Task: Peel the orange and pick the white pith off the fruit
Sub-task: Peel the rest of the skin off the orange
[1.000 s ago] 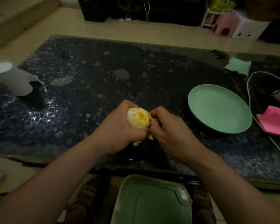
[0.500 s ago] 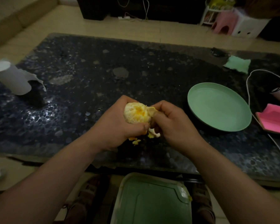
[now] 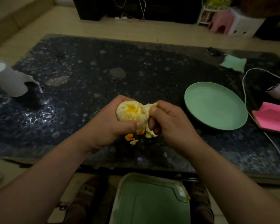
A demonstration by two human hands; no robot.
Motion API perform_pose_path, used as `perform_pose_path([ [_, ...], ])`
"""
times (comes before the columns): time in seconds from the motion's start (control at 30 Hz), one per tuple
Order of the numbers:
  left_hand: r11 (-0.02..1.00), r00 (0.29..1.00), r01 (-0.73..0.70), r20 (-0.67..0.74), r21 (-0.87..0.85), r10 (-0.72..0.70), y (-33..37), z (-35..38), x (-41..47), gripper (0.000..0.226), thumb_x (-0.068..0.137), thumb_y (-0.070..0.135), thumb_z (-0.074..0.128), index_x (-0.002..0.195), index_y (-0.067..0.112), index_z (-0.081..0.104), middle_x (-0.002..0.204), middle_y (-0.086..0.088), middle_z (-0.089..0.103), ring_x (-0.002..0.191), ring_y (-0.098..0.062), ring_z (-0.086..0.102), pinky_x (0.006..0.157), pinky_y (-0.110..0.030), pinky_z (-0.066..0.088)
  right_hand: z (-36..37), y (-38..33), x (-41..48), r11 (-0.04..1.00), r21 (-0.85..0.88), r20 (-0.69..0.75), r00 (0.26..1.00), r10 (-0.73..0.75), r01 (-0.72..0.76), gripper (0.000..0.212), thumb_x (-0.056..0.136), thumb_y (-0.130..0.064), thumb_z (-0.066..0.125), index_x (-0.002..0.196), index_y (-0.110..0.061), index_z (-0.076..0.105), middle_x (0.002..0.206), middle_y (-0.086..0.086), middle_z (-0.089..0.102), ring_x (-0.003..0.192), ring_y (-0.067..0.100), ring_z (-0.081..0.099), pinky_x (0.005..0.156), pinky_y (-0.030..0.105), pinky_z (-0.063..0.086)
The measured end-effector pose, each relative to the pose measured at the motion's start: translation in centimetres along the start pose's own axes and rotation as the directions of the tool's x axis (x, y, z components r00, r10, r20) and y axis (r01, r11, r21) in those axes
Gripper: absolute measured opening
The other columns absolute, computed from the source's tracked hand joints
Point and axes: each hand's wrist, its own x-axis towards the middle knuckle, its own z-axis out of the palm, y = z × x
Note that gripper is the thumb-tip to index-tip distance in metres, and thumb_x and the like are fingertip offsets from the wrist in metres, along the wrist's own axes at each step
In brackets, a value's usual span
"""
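A partly peeled orange [image 3: 131,113], pale with pith and showing orange flesh on top, sits in my left hand [image 3: 110,125], whose thumb presses its near side. My right hand [image 3: 170,122] pinches a flap of peel [image 3: 149,105] still joined to the fruit's right side. Loose strips of peel [image 3: 148,132] hang below between the two hands. Small peel scraps [image 3: 131,139] lie on the dark table [image 3: 87,75] just under the fruit.
An empty green plate [image 3: 216,105] lies to the right. Farther right are a pink object [image 3: 273,118], a white cable [image 3: 247,78] and a green cloth [image 3: 233,63]. A white paper roll [image 3: 8,81] stands at far left. A green bin [image 3: 150,201] sits below the table's near edge.
My right hand has pulled the peel flap out to the right, away from the fruit. More bare fruit shows, and the orange has turned a little in my left hand.
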Motion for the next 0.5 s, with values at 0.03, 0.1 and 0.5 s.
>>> perform_pose_path([
  [0.03,0.997,1.0,0.015,0.006,-0.071,-0.015,-0.1,-0.1,0.0,0.071,0.062,0.035,0.089,0.125,0.018,0.062,0.107,-0.002,0.072,0.092,-0.016,0.071,0.074,-0.032,0.06,0.2,0.0,0.0,0.992,0.118,0.01,0.999,0.048,-0.049,0.03,0.109,-0.016,0.049,0.082,-0.01,0.061,0.066,0.004,0.063,0.057,0.014,0.051,0.052,0.027,0.044],
  [0.1,0.965,0.998,0.063,0.043,-0.255,-0.053,-0.4,-0.2,0.0,0.069,0.064,0.028,0.088,0.126,0.013,0.061,0.109,-0.008,0.071,0.098,-0.024,0.07,0.08,-0.038,0.06,0.6,0.2,0.2,0.897,0.411,0.053,0.987,0.152,-0.161,0.029,0.108,-0.015,0.048,0.082,-0.014,0.059,0.064,0.003,0.058,0.054,0.014,0.046,0.049,0.023,0.037],
  [0.5,0.723,0.98,0.199,0.137,-0.661,-0.145,0.3,-0.6,-0.3,0.077,0.05,0.028,0.104,0.119,0.009,0.078,0.118,-0.019,0.076,0.098,-0.03,0.077,0.076,-0.038,0.064,-1.4,1.6,1.1,0.874,0.401,0.021,0.956,0.292,-0.275,0.028,0.111,-0.023,0.045,0.108,-0.017,0.072,0.071,0.0,0.06,0.057,0.009,0.05,0.053,0.024,0.04],
])
